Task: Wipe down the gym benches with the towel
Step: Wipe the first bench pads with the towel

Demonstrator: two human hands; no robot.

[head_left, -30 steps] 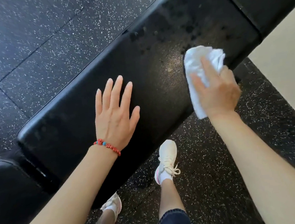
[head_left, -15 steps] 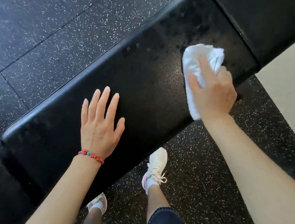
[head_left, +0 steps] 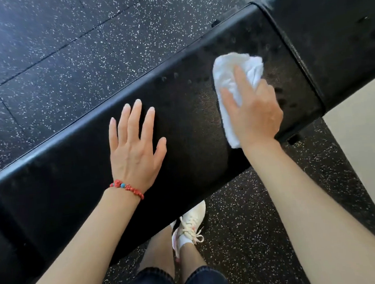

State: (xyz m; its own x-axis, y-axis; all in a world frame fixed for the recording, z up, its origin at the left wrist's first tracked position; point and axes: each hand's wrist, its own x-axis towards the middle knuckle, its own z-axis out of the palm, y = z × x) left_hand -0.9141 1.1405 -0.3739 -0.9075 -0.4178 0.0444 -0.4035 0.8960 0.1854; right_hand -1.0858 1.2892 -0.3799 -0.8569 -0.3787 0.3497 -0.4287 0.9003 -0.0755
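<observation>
White, soft terry towel, bunched under the right hand on the long black padded vinyl bench pad, towards its end beside the seam with the adjoining black pad. The right-hand fingers curl into the cloth and press it down; the left hand, wearing a red beaded bracelet, lies flat with fingers straight on the pad, grasping nothing. The towel looks light and limp, best gathered from above in a wad; loose corners may drag. The vinyl appears smooth and probably slick. Open pad lies between the hands; both long edges drop to speckled black rubber floor.
</observation>
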